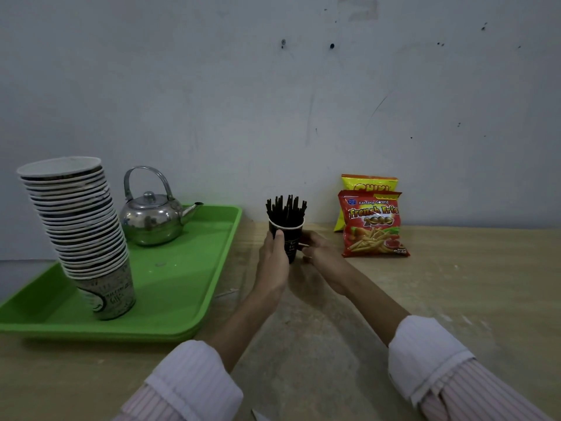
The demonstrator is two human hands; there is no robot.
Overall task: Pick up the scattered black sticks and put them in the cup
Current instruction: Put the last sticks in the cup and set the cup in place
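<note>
A black paper cup point(290, 240) stands upright on the wooden table near the wall. A bundle of black sticks point(286, 209) stands in it, their tops fanning above the rim. My left hand point(273, 256) wraps the cup's left side, thumb against its front. My right hand point(315, 246) touches the cup's right side, fingers curled around it. I see no loose black sticks on the table.
A green tray point(188, 281) lies at left, holding a tall leaning stack of paper cups point(82, 226) and a steel kettle point(153, 215). Two snack bags point(372, 226) lean on the wall at right. A pale sliver point(226, 293) lies beside the tray.
</note>
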